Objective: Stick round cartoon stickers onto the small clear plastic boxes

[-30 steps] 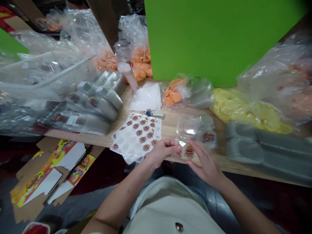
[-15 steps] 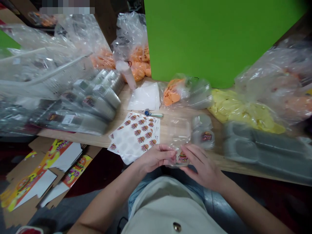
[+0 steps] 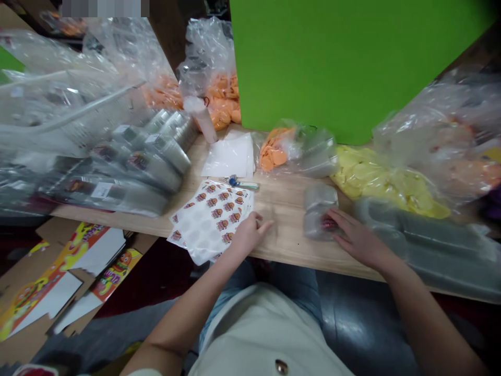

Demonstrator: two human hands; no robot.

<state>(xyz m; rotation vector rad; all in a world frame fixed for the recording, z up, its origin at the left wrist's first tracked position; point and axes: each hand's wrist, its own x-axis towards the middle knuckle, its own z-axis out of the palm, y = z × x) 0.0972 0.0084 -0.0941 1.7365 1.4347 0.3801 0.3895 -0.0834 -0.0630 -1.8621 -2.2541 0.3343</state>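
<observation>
My right hand [image 3: 358, 240] has its fingertips on a clear plastic clamshell container [image 3: 313, 224] bearing a burger-cartoon sticker. This container lies open, apparently on top of others like it; motion blur hides how many. My left hand [image 3: 250, 232] is over the right edge of the sticker sheets [image 3: 221, 209], thumb and forefinger apart. A faint see-through smear lies beside its fingers, too blurred to name. The sheets are white with rows of burger-cartoon stickers and some peeled-off patches.
A bag of orange pieces [image 3: 276, 151], white papers [image 3: 229, 155] and a pen-like item [image 3: 246, 185] lie behind. Stacked clear containers [image 3: 156, 162] fill the left, with more in a long stack [image 3: 442, 256] at right. Yellow pieces [image 3: 376, 175] lie bagged before a green panel [image 3: 352, 68].
My hands have moved apart. The stickered container between them has left that spot; my right hand went right to the clear containers, my left hand slightly up over the sticker sheets.
</observation>
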